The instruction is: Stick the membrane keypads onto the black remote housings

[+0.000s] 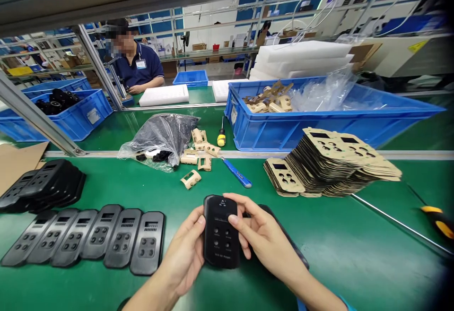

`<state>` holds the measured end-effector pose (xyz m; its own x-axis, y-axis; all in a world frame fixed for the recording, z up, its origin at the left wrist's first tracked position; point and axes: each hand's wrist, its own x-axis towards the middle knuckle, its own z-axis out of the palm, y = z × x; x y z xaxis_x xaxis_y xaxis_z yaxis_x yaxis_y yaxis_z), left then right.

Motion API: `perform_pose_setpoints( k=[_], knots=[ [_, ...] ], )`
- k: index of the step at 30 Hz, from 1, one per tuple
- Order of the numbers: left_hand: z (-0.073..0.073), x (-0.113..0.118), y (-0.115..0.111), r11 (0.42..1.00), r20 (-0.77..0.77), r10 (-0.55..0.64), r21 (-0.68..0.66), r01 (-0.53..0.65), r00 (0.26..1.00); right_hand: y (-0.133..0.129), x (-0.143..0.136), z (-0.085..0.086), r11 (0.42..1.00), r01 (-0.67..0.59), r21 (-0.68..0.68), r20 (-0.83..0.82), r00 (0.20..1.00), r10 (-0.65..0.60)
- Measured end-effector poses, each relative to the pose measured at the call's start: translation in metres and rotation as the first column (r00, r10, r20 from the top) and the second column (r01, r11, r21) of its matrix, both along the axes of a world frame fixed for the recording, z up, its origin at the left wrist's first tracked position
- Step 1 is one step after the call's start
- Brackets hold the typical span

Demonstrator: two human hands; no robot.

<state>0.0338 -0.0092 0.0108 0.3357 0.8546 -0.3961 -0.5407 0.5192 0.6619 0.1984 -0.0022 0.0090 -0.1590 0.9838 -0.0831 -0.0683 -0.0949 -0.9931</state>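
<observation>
A black rectangular panel (222, 230) with rounded corners, four small buttons and a dark window is held upright above the green table. My left hand (189, 249) grips its left edge, thumb at the side. My right hand (257, 228) holds the right edge, its thumb pressed on the front face near the window. Behind my right hand lies another dark part (283, 235), mostly hidden. To the left, several black panels (147, 245) lie in an overlapping row. A stack of beige-backed sheets (319, 164) with cutouts stands at the right.
Beyond my hands are a blue cutter (237, 173), beige pieces (190, 179), a plastic bag (165, 136) and a yellow screwdriver (221, 137). A large blue bin (269, 131) stands behind. Black shells (53, 183) are piled left. A person (136, 63) sits across.
</observation>
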Motion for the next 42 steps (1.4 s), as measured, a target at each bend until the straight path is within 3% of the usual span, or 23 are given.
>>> perform_pose_setpoints(
  k=[12,18,23,27,29,33,42],
  knots=[
    [-0.008,0.001,-0.003,0.999,-0.030,-0.011,0.044,0.013,0.999,-0.003,-0.005,-0.004,0.998,0.057,0.021,-0.020,0.998,-0.057],
    [-0.006,0.002,-0.007,0.997,-0.064,-0.010,0.074,0.015,0.998,-0.003,-0.007,-0.007,0.997,0.074,0.036,0.065,0.995,-0.076],
    [-0.006,0.002,-0.009,0.984,-0.117,0.005,0.178,0.016,0.993,-0.005,-0.005,-0.013,0.995,0.080,0.055,0.126,0.988,-0.086],
    [-0.010,0.002,-0.010,0.977,-0.122,0.018,0.213,0.009,0.992,-0.003,-0.002,-0.012,0.984,0.072,0.165,0.280,0.953,-0.116],
    [-0.011,0.002,-0.010,0.980,-0.132,0.010,0.199,0.016,0.991,-0.003,-0.001,-0.010,0.985,0.021,0.170,0.341,0.937,-0.079],
    [-0.013,-0.002,-0.009,0.982,-0.168,-0.037,0.176,0.067,0.985,-0.005,-0.002,-0.006,0.997,-0.027,0.070,0.314,0.950,0.004],
    [-0.019,-0.002,-0.012,0.919,-0.327,0.013,0.375,0.117,0.945,-0.010,-0.008,-0.002,0.991,-0.020,0.132,0.357,0.934,-0.029]
  ],
)
